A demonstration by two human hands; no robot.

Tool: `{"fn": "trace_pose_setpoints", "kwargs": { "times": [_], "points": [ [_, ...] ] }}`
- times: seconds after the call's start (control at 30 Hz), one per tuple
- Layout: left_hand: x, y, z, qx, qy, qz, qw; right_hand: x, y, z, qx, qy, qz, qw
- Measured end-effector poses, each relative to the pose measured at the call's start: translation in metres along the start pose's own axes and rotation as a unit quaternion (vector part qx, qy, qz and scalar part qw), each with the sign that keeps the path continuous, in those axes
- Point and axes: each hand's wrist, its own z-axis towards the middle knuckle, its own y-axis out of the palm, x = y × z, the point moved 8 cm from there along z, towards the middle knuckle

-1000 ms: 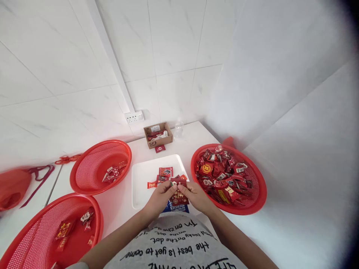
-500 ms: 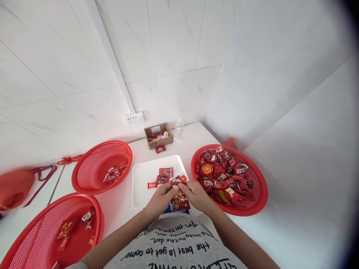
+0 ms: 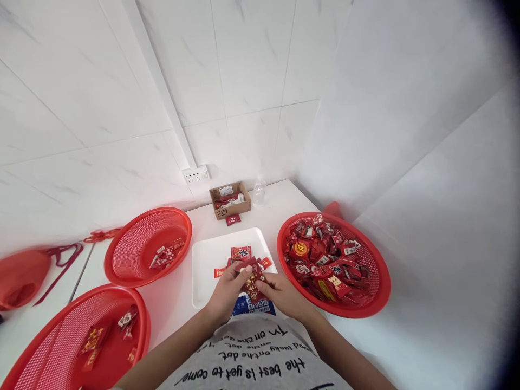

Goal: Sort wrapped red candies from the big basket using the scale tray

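Note:
My left hand (image 3: 228, 286) and my right hand (image 3: 283, 295) both grip a red snack packet (image 3: 252, 283) with gold lettering, thumbs on its face. They hold it over the near edge of a white tray (image 3: 205, 249). Behind the packet on the tray lie a flat red packet (image 3: 241, 252) with a dark character and a small red wrapped sweet (image 3: 220, 273). Other red wrappers there are partly hidden by my fingers. Just below the packet shows a blue printed sheet (image 3: 255, 306) with white number squares.
On the right, a red basket (image 3: 382, 281) is heaped with red-wrapped snacks. Two red baskets, one farther (image 3: 122, 244) and one nearer (image 3: 44, 330), hold a few packets on the left. A cardboard box (image 3: 233, 210) and a clear plastic bottle (image 3: 259, 192) stand by the wall.
The packet has been raised and turned between my hands; earlier it hung below my fingertips. More of the blue sheet now shows, and my right hand sits slightly lower.

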Motion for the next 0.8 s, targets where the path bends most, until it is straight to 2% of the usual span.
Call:
{"fn": "trace_pose_setpoints", "kwargs": {
  "times": [0.1, 0.27, 0.53, 0.67, 0.8],
  "points": [
    [-0.008, 0.005, -0.001, -0.029, -0.038, -0.015, 0.999, -0.002, 0.001, -0.002, -0.016, 0.000, -0.004, 1.000],
    [-0.016, 0.010, -0.001, -0.053, -0.062, -0.012, 0.997, -0.007, -0.001, -0.003, 0.005, 0.003, 0.045, 0.999],
    [-0.005, 0.010, -0.002, -0.048, 0.021, 0.069, 0.996, 0.004, 0.012, -0.003, 0.002, 0.053, 0.115, 0.992],
    [-0.002, 0.011, -0.002, -0.059, 0.039, 0.062, 0.996, 0.003, 0.015, -0.002, 0.003, 0.050, 0.130, 0.990],
    [-0.003, 0.011, -0.001, -0.054, 0.029, 0.048, 0.997, 0.009, 0.016, -0.001, 0.010, 0.061, 0.131, 0.989]
  ]
}}
